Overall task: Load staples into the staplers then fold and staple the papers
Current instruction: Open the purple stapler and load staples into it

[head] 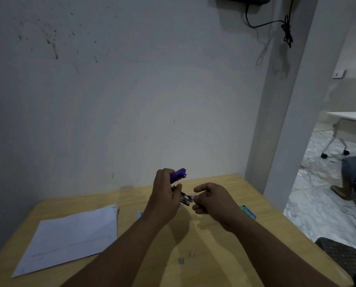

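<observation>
My left hand holds a purple stapler above the wooden table, its purple lid swung up and the metal staple channel pointing right. My right hand pinches a small strip of staples at the open end of that channel. A stack of white papers lies flat on the table's left side. Two short staple pieces lie loose on the wood near the front. A teal staple box rests behind my right wrist.
The table stands against a grey wall, with a pillar at its right corner. A small bluish object peeks out left of my left forearm. Beyond the pillar are a marble floor, a white wheeled table and a seated person's leg.
</observation>
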